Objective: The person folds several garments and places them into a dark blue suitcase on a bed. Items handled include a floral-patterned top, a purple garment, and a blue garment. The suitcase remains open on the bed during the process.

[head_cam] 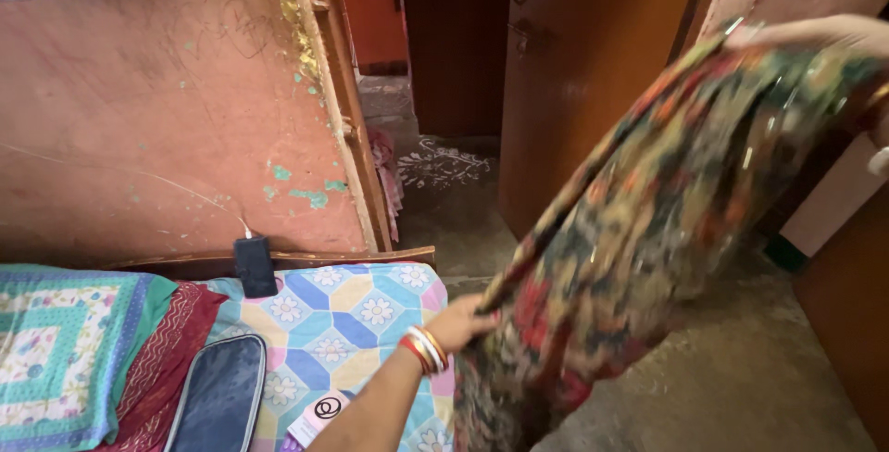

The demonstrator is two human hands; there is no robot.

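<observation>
The left hand (460, 324), bangles at the wrist, reaches forward and pinches the lower edge of a dark floral cloth (639, 220). The right hand (824, 33), raised high, seems closed on the upper edge, though blur hides the fingers. The cloth hangs stretched between both grips, its bottom folds cut off.

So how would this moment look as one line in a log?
left hand: grips lower edge of patterned cloth | right hand: holds its top corner up | cloth: stretched, hanging beside bed | phone: on bed, plugged in
</observation>
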